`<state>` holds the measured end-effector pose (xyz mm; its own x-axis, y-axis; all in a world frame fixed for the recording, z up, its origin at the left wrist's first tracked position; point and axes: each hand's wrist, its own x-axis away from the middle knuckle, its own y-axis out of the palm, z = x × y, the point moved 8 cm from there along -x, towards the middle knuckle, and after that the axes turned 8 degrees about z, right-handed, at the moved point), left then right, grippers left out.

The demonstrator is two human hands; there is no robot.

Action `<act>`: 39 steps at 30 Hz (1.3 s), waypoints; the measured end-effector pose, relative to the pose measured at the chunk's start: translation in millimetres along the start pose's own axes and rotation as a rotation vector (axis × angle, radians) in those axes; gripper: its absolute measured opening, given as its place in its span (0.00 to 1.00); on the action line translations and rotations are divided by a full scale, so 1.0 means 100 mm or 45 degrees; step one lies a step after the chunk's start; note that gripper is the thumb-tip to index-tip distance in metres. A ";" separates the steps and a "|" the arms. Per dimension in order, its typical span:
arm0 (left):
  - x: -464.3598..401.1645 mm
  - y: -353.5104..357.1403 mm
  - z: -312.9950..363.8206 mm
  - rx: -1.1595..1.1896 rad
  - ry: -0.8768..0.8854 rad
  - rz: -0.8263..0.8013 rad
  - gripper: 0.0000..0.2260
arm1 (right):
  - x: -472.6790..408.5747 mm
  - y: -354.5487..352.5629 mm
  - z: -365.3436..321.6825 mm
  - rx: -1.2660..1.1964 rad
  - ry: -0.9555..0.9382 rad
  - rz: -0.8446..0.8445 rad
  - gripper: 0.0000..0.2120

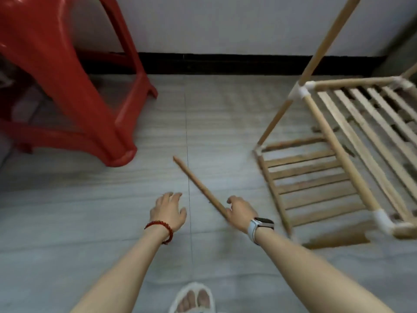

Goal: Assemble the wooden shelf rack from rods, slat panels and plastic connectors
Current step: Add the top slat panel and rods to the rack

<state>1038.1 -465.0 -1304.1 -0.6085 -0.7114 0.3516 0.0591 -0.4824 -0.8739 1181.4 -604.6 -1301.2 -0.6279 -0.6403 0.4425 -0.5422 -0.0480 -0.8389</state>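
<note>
Under me I see a pale grey tiled floor point(90, 211) running up to a black skirting board point(225, 64) below a white wall point(225, 23). I count one loose wooden rod point(198, 185), one part-built shelf rack point(338, 154) and one red plastic stool point(79, 75).

The rack stands at the right, tilted in my view. It shows two slat panels: an upper one point(372, 123) with pale slats and a lower one point(311, 184) with darker slats near the floor. I can make out four white plastic connectors; the clearest is at the upper panel's far left corner point(301, 92), where rods meet, and another sits at the near corner point(382, 220). The picture is blurred here, so finer joints I cannot tell.

My right hand point(240, 211), with a watch point(259, 227) on its wrist, has its fingers curled round the near end of the loose rod, which slants away to the upper left, clear of the rack. My left hand point(168, 211), wearing a red bead bracelet point(160, 229), is spread with relaxed fingers and grips nothing, just beside the rod.

The stool fills the upper left, well apart from the rack. A sandalled foot point(194, 299) shows at the bottom edge.
</note>
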 end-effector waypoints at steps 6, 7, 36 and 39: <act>-0.03 0.84 -0.38 -0.315 -0.015 -0.225 0.30 | -0.36 0.67 -0.03 0.244 -0.069 0.020 0.15; -0.01 0.87 -0.39 -0.340 -0.007 -0.243 0.30 | -0.36 0.71 -0.04 0.269 -0.074 0.002 0.14; 2.72 -3.57 3.90 0.750 1.248 1.088 0.09 | 3.33 -4.31 0.42 -0.791 -0.330 1.312 0.05; 2.87 -3.16 4.57 0.527 1.321 0.924 0.11 | 3.51 -4.49 1.04 -0.881 -0.188 1.421 0.07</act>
<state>1206.4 -750.3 -773.1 -0.6435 -0.2444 -0.7254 0.7461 -0.4123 -0.5229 1262.3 -887.9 -802.3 -0.8778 -0.1594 -0.4518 0.0241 0.9272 -0.3738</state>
